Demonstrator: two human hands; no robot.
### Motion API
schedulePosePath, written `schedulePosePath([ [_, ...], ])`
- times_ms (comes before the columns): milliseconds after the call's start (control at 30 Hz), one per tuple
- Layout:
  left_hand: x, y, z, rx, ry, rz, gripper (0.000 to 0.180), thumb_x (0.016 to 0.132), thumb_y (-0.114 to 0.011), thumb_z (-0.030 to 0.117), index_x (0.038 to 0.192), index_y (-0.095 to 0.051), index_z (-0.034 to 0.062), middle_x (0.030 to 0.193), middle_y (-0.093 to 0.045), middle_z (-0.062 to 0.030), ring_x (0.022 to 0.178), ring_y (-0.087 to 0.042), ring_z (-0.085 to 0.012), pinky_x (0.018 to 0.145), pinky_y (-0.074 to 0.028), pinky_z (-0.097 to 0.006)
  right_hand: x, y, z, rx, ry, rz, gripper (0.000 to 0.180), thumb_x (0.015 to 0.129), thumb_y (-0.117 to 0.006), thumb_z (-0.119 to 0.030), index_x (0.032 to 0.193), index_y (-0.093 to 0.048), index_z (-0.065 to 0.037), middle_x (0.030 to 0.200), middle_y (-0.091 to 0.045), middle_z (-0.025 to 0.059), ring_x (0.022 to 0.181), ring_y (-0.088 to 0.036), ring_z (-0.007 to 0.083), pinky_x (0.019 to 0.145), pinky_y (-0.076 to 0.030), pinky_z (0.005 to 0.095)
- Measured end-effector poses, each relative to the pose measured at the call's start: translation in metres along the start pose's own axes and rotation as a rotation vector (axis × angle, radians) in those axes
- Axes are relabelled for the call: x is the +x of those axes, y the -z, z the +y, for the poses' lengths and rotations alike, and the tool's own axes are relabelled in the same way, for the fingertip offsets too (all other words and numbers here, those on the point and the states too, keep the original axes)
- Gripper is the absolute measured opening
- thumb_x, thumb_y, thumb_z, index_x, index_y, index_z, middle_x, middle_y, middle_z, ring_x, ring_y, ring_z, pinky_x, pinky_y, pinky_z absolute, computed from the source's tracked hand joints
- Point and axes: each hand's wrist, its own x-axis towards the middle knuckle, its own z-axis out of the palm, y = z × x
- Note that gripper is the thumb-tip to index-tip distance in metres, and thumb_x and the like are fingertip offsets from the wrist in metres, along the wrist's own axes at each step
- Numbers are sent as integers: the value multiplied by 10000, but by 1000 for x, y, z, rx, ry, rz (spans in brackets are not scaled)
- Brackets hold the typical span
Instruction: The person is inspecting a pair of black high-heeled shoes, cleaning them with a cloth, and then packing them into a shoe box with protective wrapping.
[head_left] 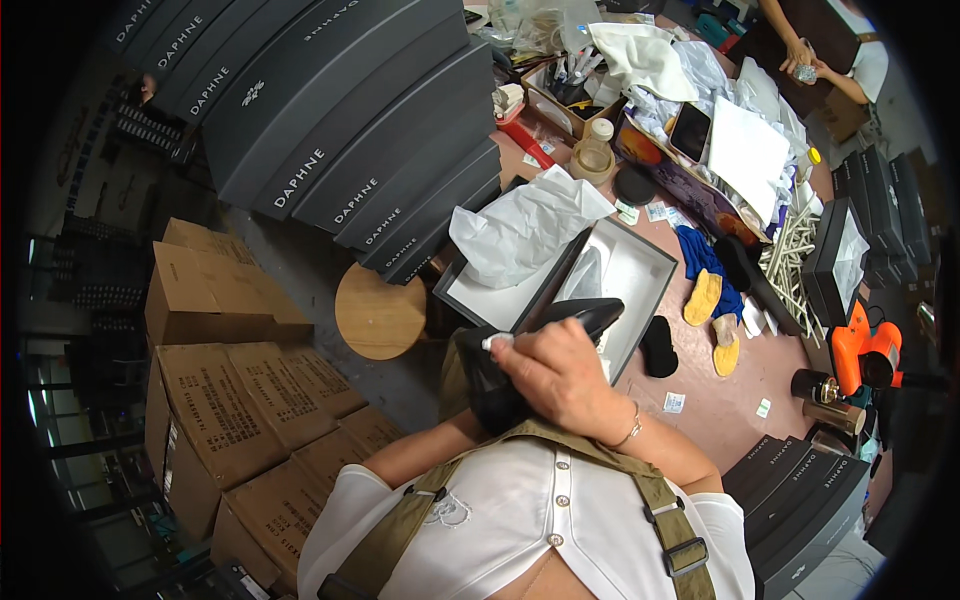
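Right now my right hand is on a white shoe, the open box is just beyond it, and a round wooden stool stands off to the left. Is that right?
The head view shows the shoe under your right hand is black, not white. The open box beyond it and the round wooden stool to the left are correct.

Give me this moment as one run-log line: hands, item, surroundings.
Left hand: hidden | Right hand: curled against black footwear | Beyond: open box, white tissue paper | Table right: orange tool
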Motion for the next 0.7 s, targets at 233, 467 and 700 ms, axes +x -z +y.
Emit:
schedulePosePath([
  [233,-3,1,1,28,-20,8,562,978,-406,421,1249,-421,-71,908,-582,-161,764,-602,-240,667,-521,-327,-1,1,-5,-32,-36,-50,340,760,-620,-108,1083,-646,-9,854,-564,40,829,-544,200,681,-361,322],
  [467,-1,0,-1,32,-17,14,540,979,-397,422,1222,-452,-58,913,-592,-161,776,-604,-244,672,-519,-333,4,0,-4,9,-26,28,387,667,-705,-15,1052,-673,-22,852,-588,27,702,-524,170,599,-347,330],
  [700,-3,3,-1,35,-17,29,523,981,-388,423,1194,-483,-45,918,-602,-161,787,-606,-248,677,-518,-338,3,2,-3,27,-29,32,391,665,-717,-30,1054,-670,-14,829,-590,27,685,-512,177,607,-340,330],
])
